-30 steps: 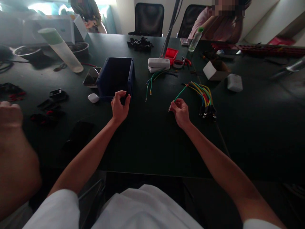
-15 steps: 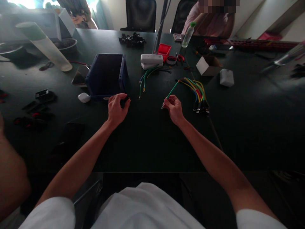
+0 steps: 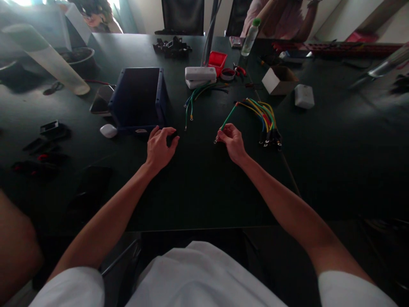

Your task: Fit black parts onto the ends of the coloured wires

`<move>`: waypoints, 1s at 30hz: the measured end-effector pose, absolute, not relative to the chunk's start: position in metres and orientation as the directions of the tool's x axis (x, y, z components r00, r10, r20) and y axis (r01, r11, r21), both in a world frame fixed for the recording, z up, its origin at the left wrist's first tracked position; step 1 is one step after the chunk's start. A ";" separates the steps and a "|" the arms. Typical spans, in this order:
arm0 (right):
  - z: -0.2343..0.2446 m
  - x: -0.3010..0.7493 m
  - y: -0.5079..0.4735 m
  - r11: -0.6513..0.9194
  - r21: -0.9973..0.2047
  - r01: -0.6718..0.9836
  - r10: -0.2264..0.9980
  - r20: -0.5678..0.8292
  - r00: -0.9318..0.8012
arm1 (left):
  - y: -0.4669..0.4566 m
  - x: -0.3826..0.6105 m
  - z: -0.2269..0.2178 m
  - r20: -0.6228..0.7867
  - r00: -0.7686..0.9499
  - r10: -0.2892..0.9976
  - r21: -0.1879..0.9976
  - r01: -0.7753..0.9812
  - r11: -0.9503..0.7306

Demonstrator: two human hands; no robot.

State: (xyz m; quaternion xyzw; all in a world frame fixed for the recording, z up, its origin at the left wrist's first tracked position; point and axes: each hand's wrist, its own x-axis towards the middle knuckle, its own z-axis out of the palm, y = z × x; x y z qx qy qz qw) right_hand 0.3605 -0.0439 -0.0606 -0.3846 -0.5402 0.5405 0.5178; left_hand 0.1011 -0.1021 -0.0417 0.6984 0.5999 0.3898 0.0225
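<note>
My right hand [image 3: 234,143] is closed in a pinch on a green wire [image 3: 228,117] near its metal-tipped end. The wire runs back to a bundle of coloured wires [image 3: 263,114] whose black connectors [image 3: 270,140] lie just right of the hand. My left hand [image 3: 159,147] rests low on the dark table [image 3: 198,187] just in front of a blue bin [image 3: 137,99]. Its fingers curl loosely round a small black part [image 3: 173,137], which is dark and hard to make out.
Loose green wires [image 3: 192,99] lie between the bin and white boxes [image 3: 200,76]. A red tray [image 3: 218,59], cardboard box [image 3: 278,81], white case [image 3: 303,96], bottle [image 3: 249,36], phone [image 3: 100,100], clear tube [image 3: 47,57] and black parts [image 3: 48,129] surround. Other people sit opposite and at my left.
My left hand has sunk toward the table and its fingers have loosened round the black part. The right hand keeps its pinch on the green wire. The view has tilted slightly.
</note>
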 end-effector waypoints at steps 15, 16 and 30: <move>-0.052 0.357 -0.050 0.134 -0.987 -0.087 0.969 0.149 -0.195 | -0.112 0.113 -0.042 0.476 0.129 0.870 0.471 0.798 -0.376; -0.053 0.357 -0.050 0.141 -0.987 -0.081 0.969 0.154 -0.192 | -0.112 0.113 -0.042 0.467 0.140 0.873 0.462 0.803 -0.376; -0.048 0.354 -0.054 0.160 -0.984 -0.082 0.972 0.172 -0.159 | -0.117 0.117 -0.033 0.451 0.236 0.861 0.399 0.810 -0.431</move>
